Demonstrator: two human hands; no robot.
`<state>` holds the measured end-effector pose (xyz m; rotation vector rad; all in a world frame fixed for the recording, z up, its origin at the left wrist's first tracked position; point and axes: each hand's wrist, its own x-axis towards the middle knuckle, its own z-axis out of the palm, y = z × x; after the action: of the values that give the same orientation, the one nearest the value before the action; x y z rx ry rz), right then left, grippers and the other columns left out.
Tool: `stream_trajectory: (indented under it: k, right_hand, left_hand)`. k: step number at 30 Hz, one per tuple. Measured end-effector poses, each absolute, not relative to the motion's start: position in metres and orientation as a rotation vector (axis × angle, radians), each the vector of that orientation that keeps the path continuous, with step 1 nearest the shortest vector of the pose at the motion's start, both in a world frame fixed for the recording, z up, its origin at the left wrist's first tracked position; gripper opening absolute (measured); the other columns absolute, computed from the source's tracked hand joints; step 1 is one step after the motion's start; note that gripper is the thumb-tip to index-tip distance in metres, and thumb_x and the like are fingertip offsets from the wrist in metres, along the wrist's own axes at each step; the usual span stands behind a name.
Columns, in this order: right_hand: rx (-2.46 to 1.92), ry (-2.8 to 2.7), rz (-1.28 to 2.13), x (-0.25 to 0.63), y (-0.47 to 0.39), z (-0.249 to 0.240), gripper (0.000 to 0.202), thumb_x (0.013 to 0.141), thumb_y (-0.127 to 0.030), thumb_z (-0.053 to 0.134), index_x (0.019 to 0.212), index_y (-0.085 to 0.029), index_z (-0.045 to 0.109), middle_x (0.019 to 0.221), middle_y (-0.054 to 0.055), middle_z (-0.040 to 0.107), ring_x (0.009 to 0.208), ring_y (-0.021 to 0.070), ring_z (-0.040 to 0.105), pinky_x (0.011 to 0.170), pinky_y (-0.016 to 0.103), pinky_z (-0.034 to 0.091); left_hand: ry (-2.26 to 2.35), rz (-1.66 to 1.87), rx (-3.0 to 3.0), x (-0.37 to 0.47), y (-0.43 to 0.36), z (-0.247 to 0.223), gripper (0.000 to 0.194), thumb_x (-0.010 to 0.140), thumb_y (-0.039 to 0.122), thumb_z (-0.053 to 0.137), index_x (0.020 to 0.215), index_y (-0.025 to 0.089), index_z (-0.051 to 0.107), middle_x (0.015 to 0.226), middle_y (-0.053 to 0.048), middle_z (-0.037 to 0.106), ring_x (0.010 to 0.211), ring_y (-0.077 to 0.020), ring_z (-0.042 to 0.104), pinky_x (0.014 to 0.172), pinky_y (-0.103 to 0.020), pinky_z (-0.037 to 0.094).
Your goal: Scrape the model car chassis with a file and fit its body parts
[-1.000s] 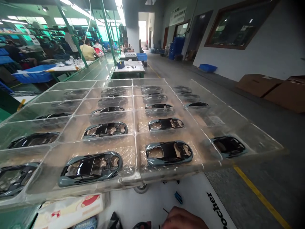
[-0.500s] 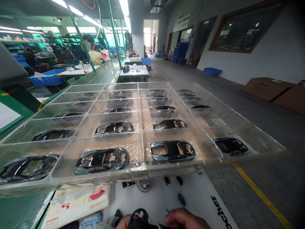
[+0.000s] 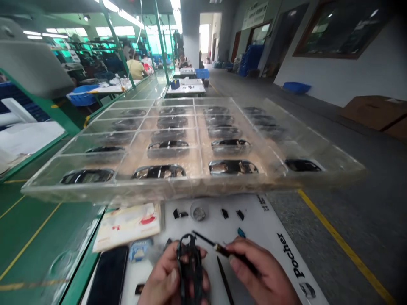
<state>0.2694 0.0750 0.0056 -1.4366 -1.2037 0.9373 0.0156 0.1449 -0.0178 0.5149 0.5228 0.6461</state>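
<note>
In my left hand [image 3: 163, 273] is a black toy car body [image 3: 187, 264], held on end with its cut-outs facing up. My right hand [image 3: 259, 271] grips a slim screwdriver [image 3: 206, 241] with a dark shaft and a brass-coloured collar. Its tip points at the upper end of the car body; whether they touch I cannot tell. Between the hands lies a thin dark pointed tool [image 3: 225, 279]. Beyond them, a small round clear dish [image 3: 199, 212] holds tiny pieces. Small black parts [image 3: 224, 213] and a small blue piece [image 3: 241, 233] lie on the white mat [image 3: 273, 254].
A large clear divided tray [image 3: 152, 192] with several dark car bodies stands raised behind the mat. On the left are a phone [image 3: 108, 275], a tissue pack [image 3: 129, 228] and a blue packet [image 3: 140, 250]. A green conveyor [image 3: 34, 237] runs alongside. People sit farther back.
The view has tilted down, bringing both hands, the car body and the screwdriver further into sight. The tray now sits higher in the picture, and the phone shows more fully.
</note>
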Motion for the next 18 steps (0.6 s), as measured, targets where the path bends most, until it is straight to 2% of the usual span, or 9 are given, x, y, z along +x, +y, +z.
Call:
stream_trajectory:
  k: [3, 7, 9, 12, 14, 16, 18]
  right_hand:
    - [-1.444, -1.164, 0.925, 0.269, 0.070, 0.007, 0.040, 0.112, -0.066, 0.079, 0.120, -0.028, 0.091, 0.117, 0.012, 0.086, 0.102, 0.0290, 0.083, 0.088, 0.035, 0.071]
    - [-1.322, -1.007, 1.046, 0.260, 0.069, 0.010, 0.037, 0.117, -0.060, 0.077, 0.131, -0.025, 0.079, 0.095, 0.006, 0.077, 0.079, 0.0209, 0.071, 0.071, 0.031, 0.063]
    - [-1.228, -0.998, 1.072, 0.254, 0.071, 0.014, 0.029, 0.119, -0.055, 0.075, 0.127, -0.027, 0.073, 0.094, 0.003, 0.073, 0.077, 0.0184, 0.066, 0.070, 0.030, 0.060]
    - [-1.230, -1.077, 0.997, 0.249, 0.074, 0.022, 0.023, 0.116, -0.046, 0.079, 0.112, -0.026, 0.069, 0.099, 0.002, 0.071, 0.080, 0.0168, 0.062, 0.075, 0.030, 0.059]
    - [-1.283, -1.139, 0.977, 0.249, 0.075, 0.026, 0.027, 0.112, -0.045, 0.081, 0.101, -0.024, 0.069, 0.094, 0.002, 0.068, 0.077, 0.0162, 0.059, 0.073, 0.030, 0.056]
    - [-1.292, -1.179, 1.012, 0.250, 0.076, 0.026, 0.031, 0.112, -0.049, 0.080, 0.097, -0.023, 0.071, 0.086, 0.000, 0.064, 0.074, 0.0161, 0.056, 0.074, 0.031, 0.054]
    - [-1.272, -1.181, 1.045, 0.250, 0.077, 0.024, 0.033, 0.113, -0.054, 0.079, 0.102, -0.023, 0.076, 0.083, 0.000, 0.064, 0.074, 0.0166, 0.057, 0.076, 0.033, 0.055]
  left_hand:
    - [0.485, 0.721, 0.510, 0.021, 0.141, -0.006, 0.054, 0.091, 0.059, 0.104, 0.127, 0.024, 0.083, 0.140, -0.014, 0.085, 0.095, -0.0269, 0.086, 0.075, -0.038, 0.073]
    - [0.462, 0.744, 0.515, 0.024, 0.145, 0.006, 0.045, 0.099, 0.054, 0.099, 0.128, 0.024, 0.082, 0.158, -0.016, 0.080, 0.114, -0.0314, 0.089, 0.084, -0.039, 0.075]
    - [0.476, 0.756, 0.557, 0.025, 0.147, 0.011, 0.044, 0.101, 0.051, 0.098, 0.131, 0.024, 0.082, 0.166, -0.016, 0.075, 0.122, -0.0328, 0.088, 0.092, -0.040, 0.075]
    - [0.501, 0.767, 0.656, 0.026, 0.149, 0.013, 0.049, 0.097, 0.040, 0.101, 0.137, 0.023, 0.081, 0.169, -0.017, 0.072, 0.128, -0.0361, 0.087, 0.105, -0.046, 0.074]
    - [0.518, 0.787, 0.752, 0.028, 0.148, 0.009, 0.051, 0.098, 0.035, 0.099, 0.144, 0.024, 0.079, 0.169, -0.016, 0.071, 0.130, -0.0361, 0.086, 0.110, -0.050, 0.072]
    - [0.558, 0.829, 0.880, 0.030, 0.145, 0.003, 0.052, 0.101, 0.034, 0.097, 0.148, 0.024, 0.077, 0.163, -0.016, 0.074, 0.127, -0.0327, 0.085, 0.110, -0.049, 0.072]
    - [0.641, 0.887, 1.040, 0.033, 0.141, -0.004, 0.058, 0.098, 0.031, 0.099, 0.150, 0.024, 0.075, 0.154, -0.016, 0.076, 0.121, -0.0278, 0.083, 0.105, -0.044, 0.072]
